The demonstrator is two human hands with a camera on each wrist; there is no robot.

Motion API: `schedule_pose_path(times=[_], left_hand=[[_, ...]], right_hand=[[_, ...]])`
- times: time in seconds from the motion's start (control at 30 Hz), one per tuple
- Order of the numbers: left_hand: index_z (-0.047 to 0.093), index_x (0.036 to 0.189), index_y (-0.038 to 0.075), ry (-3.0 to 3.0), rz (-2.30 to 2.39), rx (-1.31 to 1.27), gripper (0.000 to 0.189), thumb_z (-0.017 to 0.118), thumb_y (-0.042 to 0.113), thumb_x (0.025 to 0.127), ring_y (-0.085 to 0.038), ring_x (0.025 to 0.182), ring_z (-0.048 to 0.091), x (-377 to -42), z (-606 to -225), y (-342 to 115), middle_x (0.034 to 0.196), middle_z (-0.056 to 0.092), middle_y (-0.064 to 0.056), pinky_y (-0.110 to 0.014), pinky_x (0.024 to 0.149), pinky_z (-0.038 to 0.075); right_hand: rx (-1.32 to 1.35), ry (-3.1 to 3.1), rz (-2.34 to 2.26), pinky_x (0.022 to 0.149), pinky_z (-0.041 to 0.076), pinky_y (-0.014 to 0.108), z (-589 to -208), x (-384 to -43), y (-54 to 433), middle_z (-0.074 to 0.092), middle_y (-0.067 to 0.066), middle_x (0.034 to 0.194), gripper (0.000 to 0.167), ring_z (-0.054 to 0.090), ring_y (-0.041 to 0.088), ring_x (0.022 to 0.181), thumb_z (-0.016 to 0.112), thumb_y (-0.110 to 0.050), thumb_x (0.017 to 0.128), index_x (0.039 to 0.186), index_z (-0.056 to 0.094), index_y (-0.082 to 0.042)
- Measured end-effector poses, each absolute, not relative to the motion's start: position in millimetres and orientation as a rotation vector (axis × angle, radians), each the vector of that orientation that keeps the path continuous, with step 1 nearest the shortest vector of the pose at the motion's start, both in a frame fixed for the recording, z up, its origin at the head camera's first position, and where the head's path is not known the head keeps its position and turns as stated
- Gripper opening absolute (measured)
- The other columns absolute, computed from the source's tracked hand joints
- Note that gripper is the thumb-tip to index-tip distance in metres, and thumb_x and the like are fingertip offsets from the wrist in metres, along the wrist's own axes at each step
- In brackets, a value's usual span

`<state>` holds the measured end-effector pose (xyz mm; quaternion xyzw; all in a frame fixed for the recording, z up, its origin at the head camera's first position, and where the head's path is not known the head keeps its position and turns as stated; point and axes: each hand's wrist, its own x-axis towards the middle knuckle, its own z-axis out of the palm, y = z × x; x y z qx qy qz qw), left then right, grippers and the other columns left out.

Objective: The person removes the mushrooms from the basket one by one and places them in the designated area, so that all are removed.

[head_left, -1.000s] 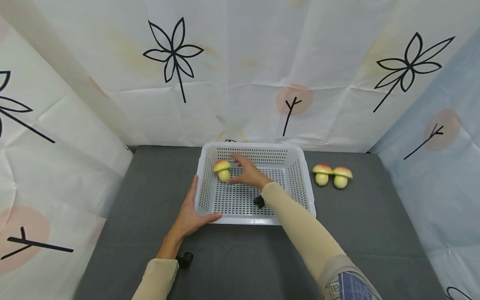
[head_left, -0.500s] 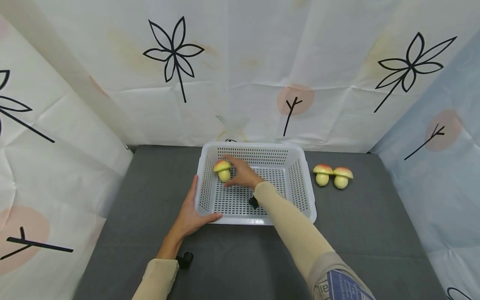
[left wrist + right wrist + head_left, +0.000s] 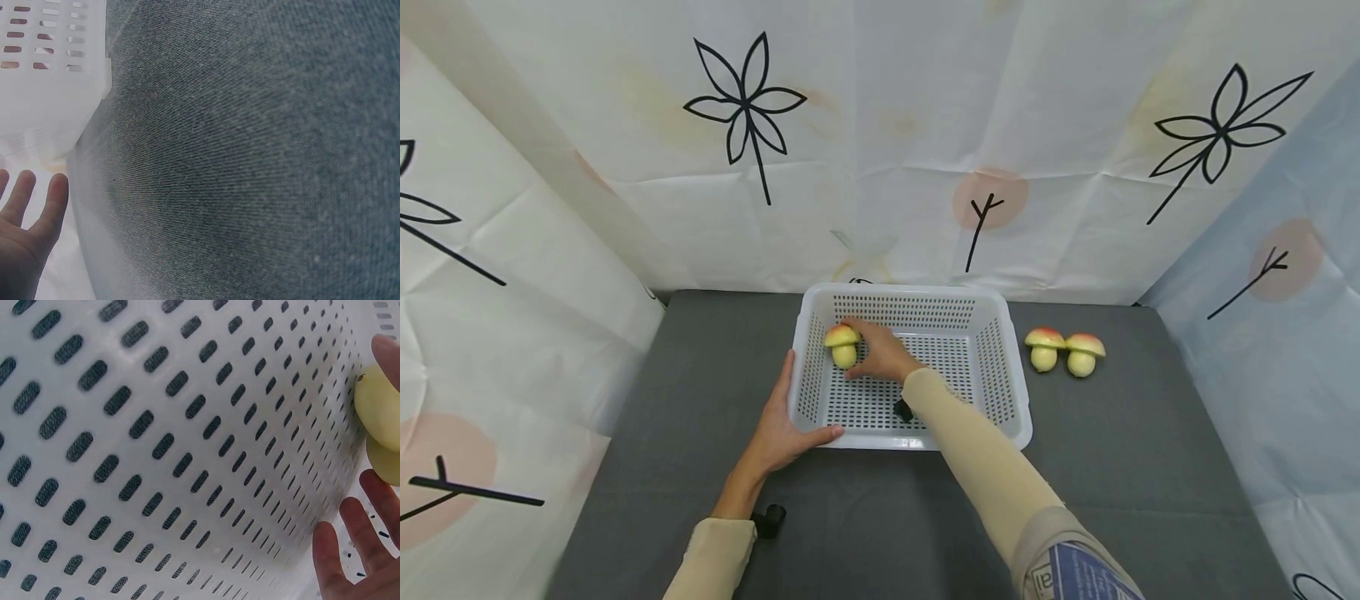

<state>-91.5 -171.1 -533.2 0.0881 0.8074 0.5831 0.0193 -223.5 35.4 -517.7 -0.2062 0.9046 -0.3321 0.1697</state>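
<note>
Inside a white perforated plastic basket [image 3: 1022,417], a toy mushroom [image 3: 844,357] with a yellow and red cap stands near the left wall. My right hand [image 3: 883,354] reaches in from the right and pinches this mushroom between thumb and forefinger. In the right wrist view the thumb overlaps the pale mushroom [image 3: 378,406], and a fingertip sits right at its cap; the other fingers are spread. My left hand [image 3: 781,429] rests at the basket's front left corner, its straight fingers along the left side and its thumb at the front rim.
Two more toy mushrooms [image 3: 1044,348] stand side by side on the dark grey cloth [image 3: 1120,450], right of the basket. Pale fabric walls [image 3: 895,225] with flower drawings rise behind and at both sides. The basket's back rim is close to the rear wall.
My right hand has moved left through the basket to the mushroom and closed in on it. The mushroom has shifted very slightly toward me. My left hand has stayed at the corner.
</note>
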Motion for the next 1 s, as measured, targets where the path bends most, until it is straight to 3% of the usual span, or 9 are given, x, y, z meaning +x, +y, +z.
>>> schedule_pose_path(times=[0.17,0.43,0.77,1.0], left_hand=[[-0.003,0.164,0.023,2.51,1.792,0.254,0.134,0.093,0.013,0.071,-0.04,0.144,0.033,-91.0,-529.1,-169.9,0.168,0.012,-0.011,-0.061,0.107,0.034],[0.001,0.162,0.001,2.481,1.783,0.238,0.125,0.089,0.007,0.074,-0.049,0.139,0.035,-80.4,-487.7,-160.6,0.165,0.014,-0.024,-0.063,0.104,0.036],[-0.001,0.163,0.005,2.481,1.79,0.253,0.128,0.09,0.006,0.073,-0.049,0.142,0.031,-82.0,-493.4,-162.4,0.166,0.011,-0.023,-0.062,0.106,0.034],[-0.005,0.164,0.02,2.497,1.802,0.269,0.135,0.092,0.008,0.071,-0.045,0.142,0.034,-90.3,-527.3,-169.5,0.168,0.009,-0.014,-0.062,0.104,0.037]], right_hand=[[-0.572,2.619,-0.865,0.113,0.034,0.046,-515.8,-221.2,31.4,0.049,0.004,0.152,0.099,0.044,0.026,0.139,0.093,-0.021,0.075,0.158,0.038,-0.019],[-0.569,2.663,-0.818,0.112,0.034,0.05,-517.7,-219.0,30.0,0.054,0.002,0.147,0.095,0.047,0.027,0.134,0.092,-0.024,0.076,0.156,0.041,-0.022],[-0.609,2.601,-0.962,0.11,0.038,0.042,-513.0,-215.8,36.3,0.055,0.006,0.145,0.092,0.052,0.023,0.13,0.092,-0.024,0.077,0.154,0.043,-0.013],[-0.623,2.508,-1.138,0.109,0.039,0.041,-499.9,-210.8,47.6,0.055,0.005,0.144,0.089,0.052,0.022,0.13,0.093,-0.021,0.076,0.151,0.046,-0.011]])
